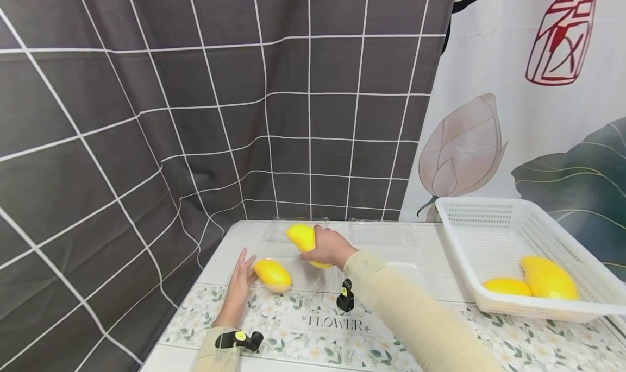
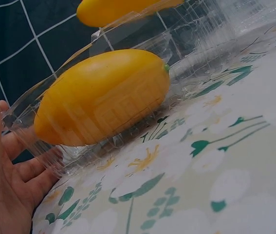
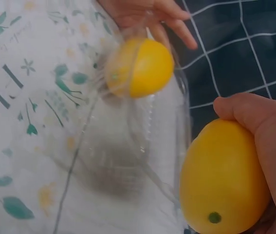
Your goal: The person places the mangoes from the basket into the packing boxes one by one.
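Note:
My right hand [image 1: 330, 247] grips a yellow mango [image 1: 300, 236], held above a clear plastic clamshell box. In the right wrist view this mango [image 3: 225, 180] shows a small green stem end, with my thumb across its top. A second mango [image 1: 273, 275] lies inside the left end of the clear box [image 2: 186, 73]. Beside that end is my left hand [image 1: 239, 285], fingers extended and resting against the box's outer wall, as the left wrist view shows. Another clear box [image 1: 381, 233] lies behind and to the right.
A white perforated plastic basket [image 1: 469, 274] stands at the right with two mangoes [image 1: 550, 278] in its near part. Under the boxes lies a floral mat [image 1: 313, 334] lettered FLOWER. A dark grid-patterned curtain [image 1: 332, 117] hangs close behind the table and along its left side.

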Action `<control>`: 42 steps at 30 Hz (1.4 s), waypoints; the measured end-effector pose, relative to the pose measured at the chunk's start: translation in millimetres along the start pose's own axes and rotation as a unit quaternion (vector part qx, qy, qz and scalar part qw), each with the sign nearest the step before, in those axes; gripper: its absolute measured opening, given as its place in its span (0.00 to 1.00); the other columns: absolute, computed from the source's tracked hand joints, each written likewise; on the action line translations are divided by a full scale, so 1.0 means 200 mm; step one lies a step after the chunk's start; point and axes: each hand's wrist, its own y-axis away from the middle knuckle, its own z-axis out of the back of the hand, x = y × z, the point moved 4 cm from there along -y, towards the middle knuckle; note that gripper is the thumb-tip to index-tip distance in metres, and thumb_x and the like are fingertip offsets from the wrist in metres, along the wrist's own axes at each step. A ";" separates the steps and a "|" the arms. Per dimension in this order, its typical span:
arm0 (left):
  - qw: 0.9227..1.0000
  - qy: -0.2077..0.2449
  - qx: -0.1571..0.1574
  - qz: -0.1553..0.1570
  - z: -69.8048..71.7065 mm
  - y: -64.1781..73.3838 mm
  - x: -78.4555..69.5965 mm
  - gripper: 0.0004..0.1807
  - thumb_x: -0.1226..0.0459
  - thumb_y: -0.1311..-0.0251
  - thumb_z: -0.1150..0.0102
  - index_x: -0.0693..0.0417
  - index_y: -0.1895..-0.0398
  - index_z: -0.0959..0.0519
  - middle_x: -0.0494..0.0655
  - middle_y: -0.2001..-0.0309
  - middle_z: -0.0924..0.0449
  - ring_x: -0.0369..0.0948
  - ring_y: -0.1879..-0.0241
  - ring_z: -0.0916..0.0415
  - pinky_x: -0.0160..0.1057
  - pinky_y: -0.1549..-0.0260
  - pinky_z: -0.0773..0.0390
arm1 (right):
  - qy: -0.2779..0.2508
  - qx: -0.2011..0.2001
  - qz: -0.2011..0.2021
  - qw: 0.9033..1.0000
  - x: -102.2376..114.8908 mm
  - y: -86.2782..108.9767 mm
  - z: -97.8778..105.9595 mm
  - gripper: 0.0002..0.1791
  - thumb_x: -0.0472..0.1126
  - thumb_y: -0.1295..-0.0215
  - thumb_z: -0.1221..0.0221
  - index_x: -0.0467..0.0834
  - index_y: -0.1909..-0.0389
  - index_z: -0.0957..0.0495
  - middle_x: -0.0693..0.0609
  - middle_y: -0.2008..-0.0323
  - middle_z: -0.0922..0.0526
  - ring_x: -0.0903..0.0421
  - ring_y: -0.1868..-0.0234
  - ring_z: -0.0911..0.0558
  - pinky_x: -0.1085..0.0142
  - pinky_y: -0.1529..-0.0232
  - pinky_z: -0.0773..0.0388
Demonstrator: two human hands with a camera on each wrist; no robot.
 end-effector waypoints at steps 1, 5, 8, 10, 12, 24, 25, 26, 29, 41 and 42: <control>1.000 0.001 0.001 0.001 0.00 0.00 0.00 0.34 0.45 0.20 0.78 0.46 0.17 0.60 0.62 0.23 0.46 0.64 0.32 0.34 0.70 0.31 0.47 | 0.001 0.000 0.001 1.000 0.00 0.00 -0.01 0.51 0.61 0.47 0.32 0.31 0.32 0.36 0.43 0.56 0.18 0.47 0.55 0.18 0.56 0.50 0.18; 1.000 0.006 0.002 0.007 0.00 0.00 0.01 0.36 0.43 0.20 0.78 0.46 0.17 0.60 0.61 0.22 0.46 0.64 0.32 0.34 0.73 0.33 0.47 | 0.011 -0.009 0.001 1.000 0.02 -0.02 -0.07 0.51 0.61 0.47 0.33 0.32 0.30 0.37 0.42 0.55 0.19 0.45 0.53 0.18 0.54 0.50 0.19; 1.000 0.005 0.000 0.003 0.00 0.00 0.01 0.34 0.45 0.19 0.78 0.48 0.17 0.60 0.62 0.23 0.45 0.65 0.33 0.34 0.74 0.34 0.46 | 0.023 -0.011 0.001 1.000 0.04 -0.03 -0.10 0.52 0.63 0.45 0.35 0.33 0.29 0.38 0.40 0.52 0.19 0.42 0.50 0.19 0.52 0.48 0.19; 1.000 0.003 -0.002 0.001 0.00 0.00 0.00 0.33 0.47 0.19 0.78 0.48 0.17 0.59 0.62 0.23 0.45 0.65 0.33 0.33 0.73 0.34 0.45 | 0.033 -0.009 0.001 0.999 0.06 -0.03 -0.12 0.51 0.64 0.45 0.36 0.34 0.29 0.37 0.39 0.50 0.19 0.41 0.49 0.19 0.50 0.46 0.20; 1.000 0.002 -0.004 -0.003 0.00 0.00 0.00 0.32 0.48 0.18 0.78 0.48 0.17 0.59 0.63 0.23 0.45 0.65 0.33 0.33 0.71 0.32 0.45 | 0.049 -0.007 0.001 0.999 0.08 -0.03 -0.13 0.51 0.65 0.43 0.37 0.35 0.28 0.38 0.39 0.49 0.19 0.41 0.47 0.19 0.49 0.44 0.22; 1.000 0.015 0.002 0.013 0.00 -0.01 0.01 0.33 0.45 0.19 0.77 0.44 0.17 0.59 0.59 0.22 0.45 0.63 0.32 0.33 0.78 0.36 0.49 | 0.074 0.009 0.020 0.997 0.14 -0.02 -0.21 0.51 0.68 0.42 0.38 0.36 0.28 0.36 0.39 0.48 0.17 0.43 0.44 0.20 0.47 0.42 0.28; 1.000 0.013 0.004 0.015 0.00 -0.01 0.01 0.34 0.45 0.19 0.78 0.44 0.17 0.60 0.59 0.22 0.45 0.63 0.32 0.34 0.79 0.37 0.49 | 0.075 0.010 0.021 0.997 0.14 -0.02 -0.22 0.51 0.68 0.42 0.38 0.36 0.28 0.36 0.39 0.47 0.17 0.43 0.44 0.20 0.47 0.42 0.28; 1.000 0.012 0.003 0.021 0.00 -0.01 0.01 0.34 0.44 0.20 0.77 0.43 0.17 0.59 0.57 0.22 0.45 0.63 0.32 0.33 0.80 0.38 0.50 | 0.075 0.011 0.022 0.997 0.13 -0.02 -0.23 0.51 0.69 0.41 0.39 0.36 0.28 0.36 0.39 0.46 0.18 0.43 0.43 0.20 0.48 0.41 0.28; 1.000 0.006 0.005 0.022 -0.01 -0.01 0.01 0.36 0.42 0.21 0.77 0.43 0.17 0.60 0.57 0.22 0.46 0.63 0.32 0.34 0.81 0.39 0.50 | 0.078 0.014 0.023 0.997 0.12 -0.03 -0.25 0.51 0.69 0.41 0.39 0.36 0.28 0.36 0.39 0.45 0.18 0.42 0.42 0.20 0.48 0.39 0.28; 1.000 0.000 -0.006 0.010 -0.01 0.00 0.00 0.35 0.42 0.20 0.76 0.44 0.17 0.57 0.59 0.23 0.43 0.61 0.32 0.32 0.68 0.29 0.47 | 0.098 0.022 0.020 0.995 0.09 -0.04 -0.33 0.51 0.71 0.36 0.45 0.36 0.27 0.38 0.38 0.42 0.19 0.42 0.39 0.21 0.49 0.36 0.30; 1.000 -0.001 -0.004 0.013 -0.01 0.00 0.00 0.36 0.41 0.21 0.76 0.44 0.17 0.58 0.59 0.23 0.44 0.61 0.32 0.32 0.70 0.31 0.47 | 0.102 0.023 0.019 0.994 0.09 -0.04 -0.34 0.51 0.71 0.36 0.46 0.36 0.26 0.38 0.38 0.42 0.19 0.42 0.39 0.21 0.49 0.35 0.31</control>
